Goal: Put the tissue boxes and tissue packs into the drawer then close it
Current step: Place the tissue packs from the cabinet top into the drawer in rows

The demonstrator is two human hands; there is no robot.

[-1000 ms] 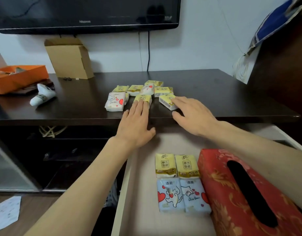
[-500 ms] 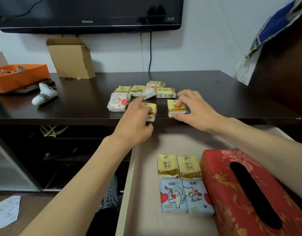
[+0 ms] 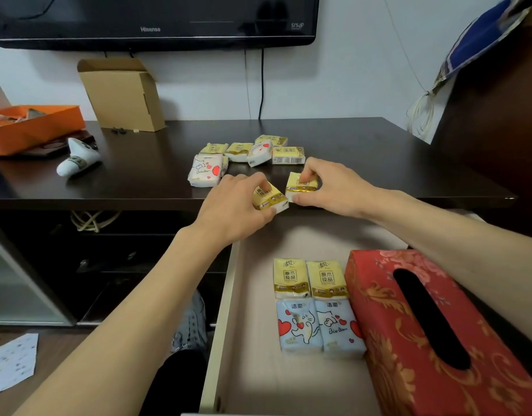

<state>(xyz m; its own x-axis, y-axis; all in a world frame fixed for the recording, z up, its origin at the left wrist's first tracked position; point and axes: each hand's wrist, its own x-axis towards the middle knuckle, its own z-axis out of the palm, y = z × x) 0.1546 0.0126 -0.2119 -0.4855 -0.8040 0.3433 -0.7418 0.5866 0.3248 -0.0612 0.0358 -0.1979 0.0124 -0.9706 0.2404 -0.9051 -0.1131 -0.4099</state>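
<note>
Both hands are busy at the front edge of the dark table (image 3: 378, 151). The left hand (image 3: 231, 205) has its fingers (image 3: 260, 179) curled around a yellow tissue pack (image 3: 269, 197), thumb under the near side, pack tilted and lifted off the edge. The right hand (image 3: 333, 187) is pinching a second yellow pack (image 3: 300, 187) the same way, fingers on top, thumb along the front. The two packs are just beside each other, almost touching.

Count on the table behind the hands: looks like four yellow packs (image 3: 288, 155) and two white cartoon packs (image 3: 206, 172) in a loose cluster, though some overlap so I'm not totally sure.

The open drawer (image 3: 225, 325) holds two yellow packs (image 3: 290, 277) in a row, two blue cartoon packs (image 3: 299, 325) right below them, and one red patterned tissue box (image 3: 408, 340) against their right side.

Both forearms reach up from the bottom of the view, left one crossing beside the drawer's left wall, right one passing over the red box, wrists fairly straight, palms down.
</note>
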